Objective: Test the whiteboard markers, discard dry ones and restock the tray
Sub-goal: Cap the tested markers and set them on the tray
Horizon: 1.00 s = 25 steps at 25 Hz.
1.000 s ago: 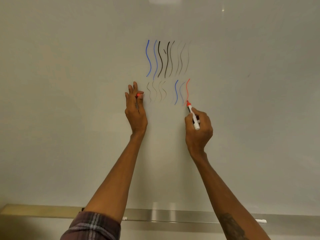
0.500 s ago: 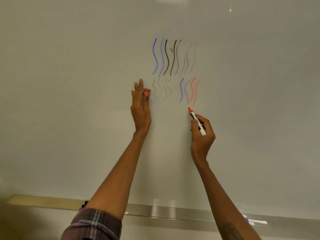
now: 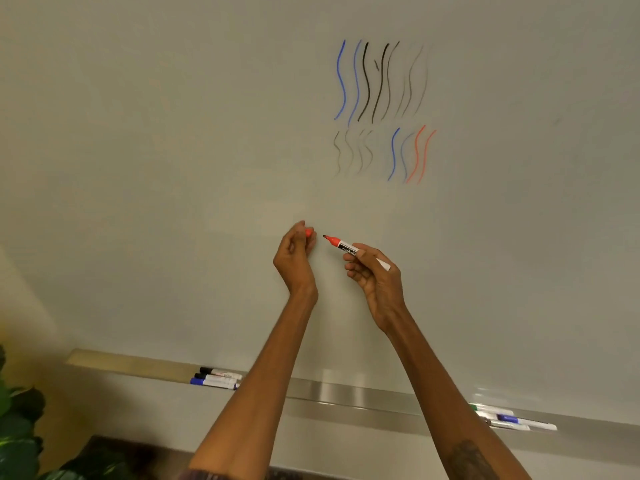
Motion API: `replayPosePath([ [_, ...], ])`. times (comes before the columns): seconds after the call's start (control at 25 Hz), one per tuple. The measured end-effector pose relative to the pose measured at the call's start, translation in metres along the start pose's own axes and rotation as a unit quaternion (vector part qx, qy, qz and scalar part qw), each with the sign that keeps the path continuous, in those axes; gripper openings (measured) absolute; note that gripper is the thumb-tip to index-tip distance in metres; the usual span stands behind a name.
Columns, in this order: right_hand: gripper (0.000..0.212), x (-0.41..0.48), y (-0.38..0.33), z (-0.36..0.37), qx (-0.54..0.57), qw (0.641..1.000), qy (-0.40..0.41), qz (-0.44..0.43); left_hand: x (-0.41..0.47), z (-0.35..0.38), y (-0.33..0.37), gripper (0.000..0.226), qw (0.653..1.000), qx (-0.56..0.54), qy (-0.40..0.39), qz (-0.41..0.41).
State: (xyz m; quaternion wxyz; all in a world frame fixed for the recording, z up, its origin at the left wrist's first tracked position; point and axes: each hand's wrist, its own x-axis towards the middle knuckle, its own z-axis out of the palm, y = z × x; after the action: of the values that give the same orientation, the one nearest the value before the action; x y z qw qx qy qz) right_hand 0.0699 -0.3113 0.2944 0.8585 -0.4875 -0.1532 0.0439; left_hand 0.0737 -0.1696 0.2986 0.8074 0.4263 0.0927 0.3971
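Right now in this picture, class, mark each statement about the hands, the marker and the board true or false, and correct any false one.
1. The right hand holds an uncapped red marker. True.
2. The red cap is in the left hand. True.
3. The marker's tip touches the whiteboard. False: it points at the cap, away from the strokes.
4. The red strokes stand at the left end of the lower row. False: they are at its right end.
5. The tray holds markers at both ends. True.
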Motion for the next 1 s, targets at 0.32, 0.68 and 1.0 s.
replayPosePath([
  [0.32,0.024,-0.006,0.032,-0.004,-0.052,0.998,0.026,0.034,-0.014,-0.032,-0.02,0.028,0.994,-0.026,-0.015,-0.106],
  [0.68,0.025,-0.012,0.055,-0.002,-0.082,0.996,-0.002,0.034,-0.019,-0.054,-0.029,0.03,0.994,0.025,-0.028,-0.098],
  [1.0,0.028,-0.012,0.066,-0.001,-0.042,0.997,-0.023,0.058,-0.017,-0.069,-0.032,0.029,0.995,0.032,-0.03,-0.095],
])
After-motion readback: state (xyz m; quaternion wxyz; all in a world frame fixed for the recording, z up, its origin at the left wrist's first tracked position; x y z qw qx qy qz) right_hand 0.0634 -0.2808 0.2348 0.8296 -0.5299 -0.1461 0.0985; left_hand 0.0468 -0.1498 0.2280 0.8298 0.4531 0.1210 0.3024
